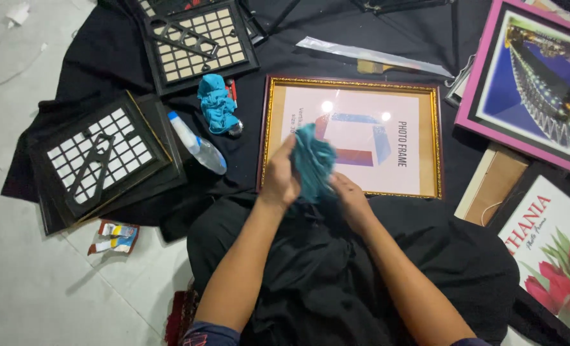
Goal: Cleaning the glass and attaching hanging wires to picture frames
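— Over the gold-edged picture frame (352,138)?
— Yes; teal cloth (312,161) bunched between left hand (280,179) and right hand (349,198), both clamped on it, apparently.
— Counted?
— Two teal cloths, second teal cloth (217,102) lying apart; one spray bottle (197,143).

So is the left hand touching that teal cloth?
Touching. The head view shows the left hand with its fingers closed around the teal cloth, gripping it above the gold frame.
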